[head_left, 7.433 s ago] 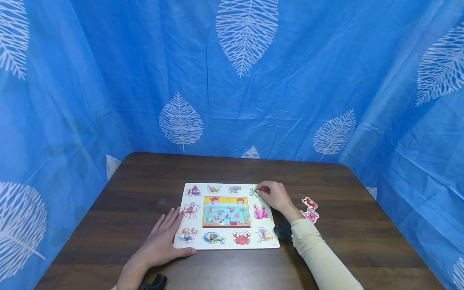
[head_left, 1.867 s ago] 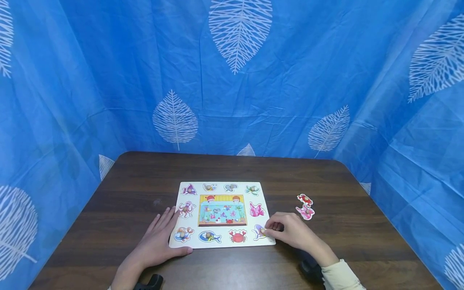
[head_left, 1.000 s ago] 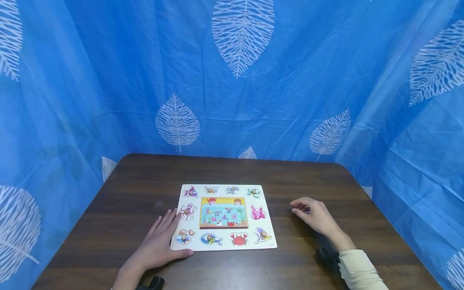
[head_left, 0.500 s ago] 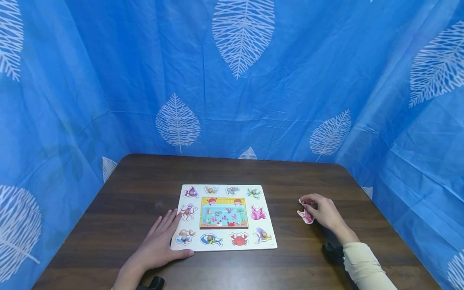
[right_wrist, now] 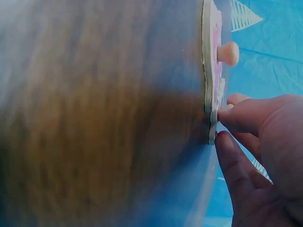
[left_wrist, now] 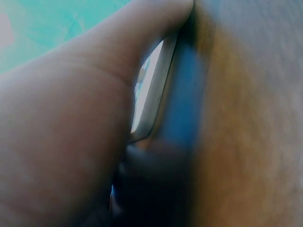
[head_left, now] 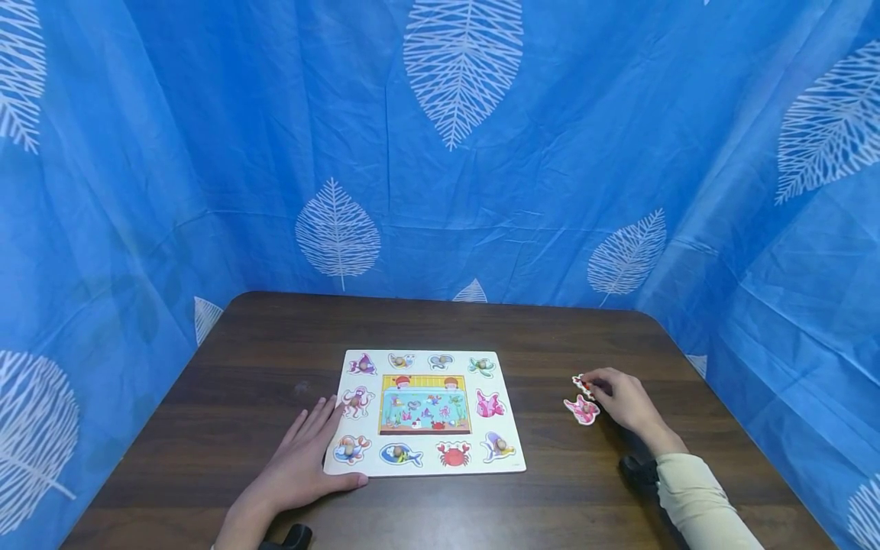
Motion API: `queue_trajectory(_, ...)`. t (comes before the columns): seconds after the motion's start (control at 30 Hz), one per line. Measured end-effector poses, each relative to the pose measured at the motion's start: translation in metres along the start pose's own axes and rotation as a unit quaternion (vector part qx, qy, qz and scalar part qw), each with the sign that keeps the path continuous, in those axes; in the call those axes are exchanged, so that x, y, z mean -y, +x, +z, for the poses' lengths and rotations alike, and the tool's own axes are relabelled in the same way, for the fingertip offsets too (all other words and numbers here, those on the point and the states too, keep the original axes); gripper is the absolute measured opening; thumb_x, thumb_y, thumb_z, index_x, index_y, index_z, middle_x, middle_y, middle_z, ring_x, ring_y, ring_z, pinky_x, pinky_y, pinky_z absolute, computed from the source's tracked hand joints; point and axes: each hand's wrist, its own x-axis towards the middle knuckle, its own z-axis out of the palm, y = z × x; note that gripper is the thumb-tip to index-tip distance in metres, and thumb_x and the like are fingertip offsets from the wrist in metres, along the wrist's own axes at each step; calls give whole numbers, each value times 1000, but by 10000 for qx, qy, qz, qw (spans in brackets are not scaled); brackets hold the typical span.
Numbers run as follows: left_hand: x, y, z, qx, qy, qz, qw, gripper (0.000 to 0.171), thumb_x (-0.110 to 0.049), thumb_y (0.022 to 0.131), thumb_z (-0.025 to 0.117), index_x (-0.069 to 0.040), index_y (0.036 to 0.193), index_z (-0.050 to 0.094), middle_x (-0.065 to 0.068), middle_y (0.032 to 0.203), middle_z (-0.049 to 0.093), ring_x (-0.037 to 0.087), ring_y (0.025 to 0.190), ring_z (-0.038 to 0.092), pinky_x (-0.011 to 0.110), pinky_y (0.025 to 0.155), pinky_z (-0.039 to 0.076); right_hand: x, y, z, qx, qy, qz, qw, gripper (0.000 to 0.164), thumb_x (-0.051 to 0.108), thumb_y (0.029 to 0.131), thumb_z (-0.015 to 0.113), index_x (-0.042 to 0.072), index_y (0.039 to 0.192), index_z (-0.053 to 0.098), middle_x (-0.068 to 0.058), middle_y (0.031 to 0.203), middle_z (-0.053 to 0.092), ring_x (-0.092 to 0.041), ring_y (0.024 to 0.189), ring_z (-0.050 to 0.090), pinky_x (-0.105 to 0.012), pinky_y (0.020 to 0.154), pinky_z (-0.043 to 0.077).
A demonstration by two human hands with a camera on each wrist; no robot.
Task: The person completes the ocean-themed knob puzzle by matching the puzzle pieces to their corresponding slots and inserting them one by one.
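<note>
A white peg puzzle board (head_left: 431, 467) with sea-animal pictures lies on the table. My left hand (head_left: 299, 462) rests at its left edge, fingers stretched out and thumb along the lower corner; the left wrist view is mostly blurred hand (left_wrist: 71, 118) and a sliver of board (left_wrist: 154, 94). Right of the board, my right hand (head_left: 629, 401) pinches the red crab puzzle piece (head_left: 580, 384), partly hidden by the fingers. Just in front lies a pink fish puzzle piece (head_left: 581, 412). In the right wrist view, its knob (right_wrist: 229, 53) stands above my fingertips (right_wrist: 227, 142).
On the board, the crab picture (head_left: 454, 454) and the pink fish picture (head_left: 490, 404) show no knob; other animals around the border have wooden knobs. A dark wooden table (head_left: 412, 321) bears everything, with a blue leaf-patterned curtain (head_left: 550, 153) behind.
The purple-and-yellow fish piece now sits in the board's lower right, where my right hand released it. That hand has moved right to the loose pieces and taken hold of the crab. Left hand unchanged.
</note>
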Motion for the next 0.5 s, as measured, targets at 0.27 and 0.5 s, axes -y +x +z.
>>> queue_trajectory(0.27,-2,-1,-2,-16,8,6,10000,125,-72,71,81,0,160,31,23,169,24,44,157,16,64,126,10,1,1,-2,69,-94,48,9999,13,0,91,74,5,103,77,-10,96,73,-23,82,70,-45,73,59)
queue_trajectory(0.5,-3,-1,-2,7,10,-34,10000,125,-72,70,81,0,160,31,23,168,24,44,157,16,64,126,11,2,1,-5,84,-202,108,9997,10,5,92,75,6,102,76,-5,90,72,-19,80,67,-42,72,57)
